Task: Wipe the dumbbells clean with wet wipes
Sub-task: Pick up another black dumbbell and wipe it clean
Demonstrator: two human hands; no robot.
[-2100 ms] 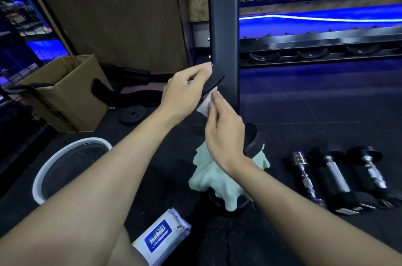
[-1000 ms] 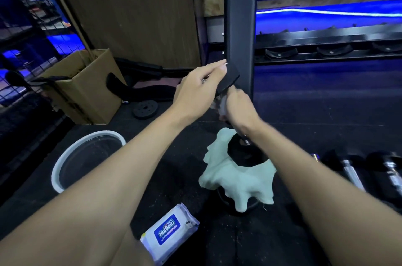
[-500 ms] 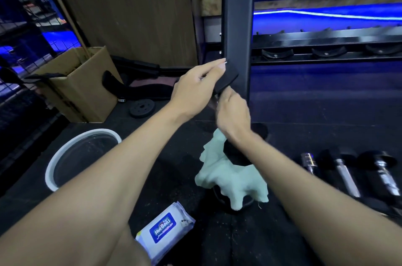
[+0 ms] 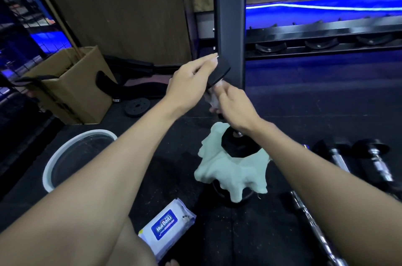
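Head view: left hand (image 4: 191, 83) holds the upper black head of an upright black rubber-ended dumbbell (image 4: 219, 70), fingers laid over it. Right hand (image 4: 236, 109) grips a white wet wipe (image 4: 212, 99) around its handle. Its lower head sits on a pale green cloth (image 4: 230, 170) on the floor; blue-labelled white wipes pack (image 4: 166, 225) lies nearer.

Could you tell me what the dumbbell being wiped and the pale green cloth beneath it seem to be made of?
Dumbbell: matte black heads, likely rubber-coated, showing no glare; a glimpse of shiny metal handle just above the lower head. Pale green cloth: soft fabric, possibly microfibre, judging by its limp draping folds.
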